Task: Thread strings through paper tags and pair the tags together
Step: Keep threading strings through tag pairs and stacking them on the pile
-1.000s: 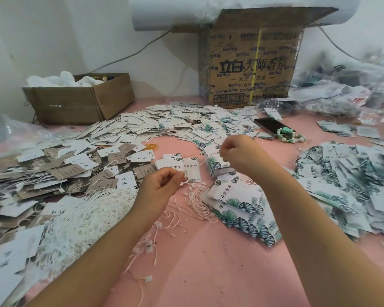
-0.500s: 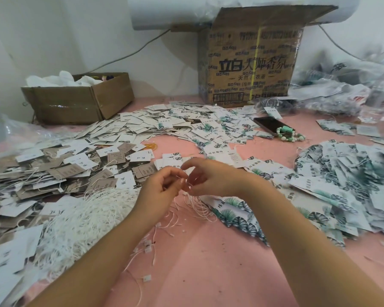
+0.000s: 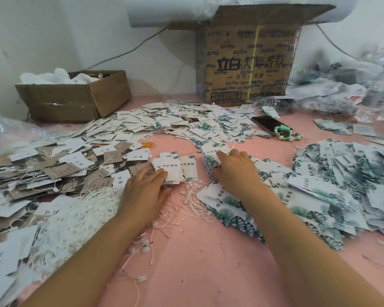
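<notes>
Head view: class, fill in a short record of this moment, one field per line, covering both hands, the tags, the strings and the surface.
surface: pink table
left hand: palm down, fingertips on a small stack of white tags
right hand: resting on a stack of leaf-print tags
loose strings: lying on the table between the two hands
string bundle: white heap left of the left arm
hands gripping: cannot tell

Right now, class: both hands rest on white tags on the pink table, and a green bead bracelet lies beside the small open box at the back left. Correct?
Not quite. In the head view the bracelet lies beside the dark phone, right of the tags, not by the small box. The rest holds.
</notes>
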{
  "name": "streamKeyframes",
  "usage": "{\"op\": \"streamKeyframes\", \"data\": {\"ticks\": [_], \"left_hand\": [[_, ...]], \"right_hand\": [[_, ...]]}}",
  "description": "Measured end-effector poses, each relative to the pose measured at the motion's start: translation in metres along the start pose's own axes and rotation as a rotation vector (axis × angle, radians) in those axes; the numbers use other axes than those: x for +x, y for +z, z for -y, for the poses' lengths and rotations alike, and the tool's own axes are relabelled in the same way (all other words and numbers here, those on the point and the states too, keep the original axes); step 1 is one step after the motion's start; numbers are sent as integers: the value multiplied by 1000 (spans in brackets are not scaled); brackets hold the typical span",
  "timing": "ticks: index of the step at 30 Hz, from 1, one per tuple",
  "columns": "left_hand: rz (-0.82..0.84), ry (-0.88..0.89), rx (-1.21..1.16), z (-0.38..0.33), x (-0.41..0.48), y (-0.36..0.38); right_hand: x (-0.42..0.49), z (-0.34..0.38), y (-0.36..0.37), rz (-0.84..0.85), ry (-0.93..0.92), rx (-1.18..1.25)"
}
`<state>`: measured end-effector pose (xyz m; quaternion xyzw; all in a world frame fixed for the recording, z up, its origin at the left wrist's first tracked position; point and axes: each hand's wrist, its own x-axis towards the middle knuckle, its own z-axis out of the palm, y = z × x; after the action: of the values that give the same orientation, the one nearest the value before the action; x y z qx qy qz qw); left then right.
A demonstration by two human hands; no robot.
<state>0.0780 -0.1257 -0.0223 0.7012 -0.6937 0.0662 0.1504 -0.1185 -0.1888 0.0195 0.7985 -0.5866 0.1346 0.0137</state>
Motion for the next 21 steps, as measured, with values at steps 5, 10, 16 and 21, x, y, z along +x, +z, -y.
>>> {"op": "streamKeyframes", "data": {"ticks": [5,10,16,21], "left_hand": [[-13,1,31,0,2,1],[-97,53,54,-2,1,-1],[-159,80,17,-5,-3,-2],[-309,143,-8,-10,-6,-11]], "right_hand": [[4,-4,3,-24,-17,-4],[4,-5,0,-41,-11,56],[3,-6,-3,-162,-90,51],[2,0,-11,-382,-94,36]]}}
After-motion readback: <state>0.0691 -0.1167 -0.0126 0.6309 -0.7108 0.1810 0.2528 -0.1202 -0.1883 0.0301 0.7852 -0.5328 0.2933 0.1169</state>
